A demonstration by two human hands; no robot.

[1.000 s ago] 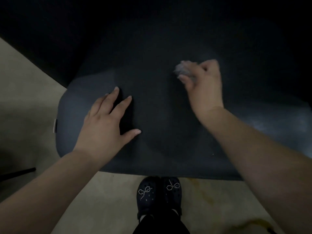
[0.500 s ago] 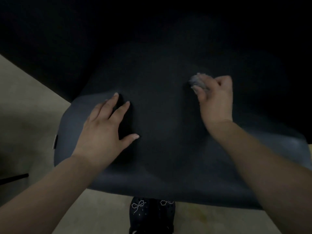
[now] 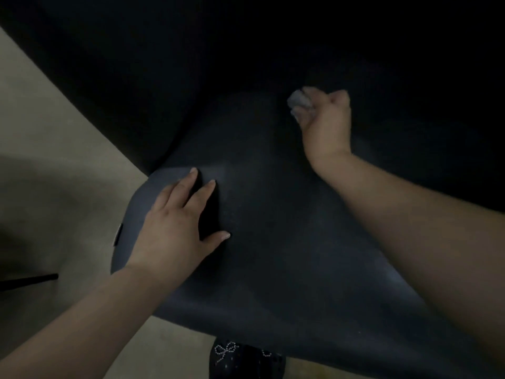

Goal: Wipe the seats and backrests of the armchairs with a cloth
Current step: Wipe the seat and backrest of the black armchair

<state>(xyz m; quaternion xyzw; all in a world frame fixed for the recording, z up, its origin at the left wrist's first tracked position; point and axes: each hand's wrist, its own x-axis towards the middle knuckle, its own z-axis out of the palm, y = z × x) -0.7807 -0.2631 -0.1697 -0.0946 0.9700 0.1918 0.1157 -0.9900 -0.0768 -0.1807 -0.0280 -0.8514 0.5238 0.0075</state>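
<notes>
The right hand (image 3: 326, 124) has pushed farther back along the armchair seat (image 3: 273, 242), fingers bunched around the pale cloth (image 3: 299, 101) near the dark backrest (image 3: 246, 50). The left hand (image 3: 175, 228) lies flat, fingers relaxed, on the seat's left edge.

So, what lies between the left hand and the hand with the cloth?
In the head view, only bare dark seat lies between the left hand and the right hand gripping the cloth.

Beige floor (image 3: 54, 187) bears dark armchair (image 3: 273, 255).
</notes>
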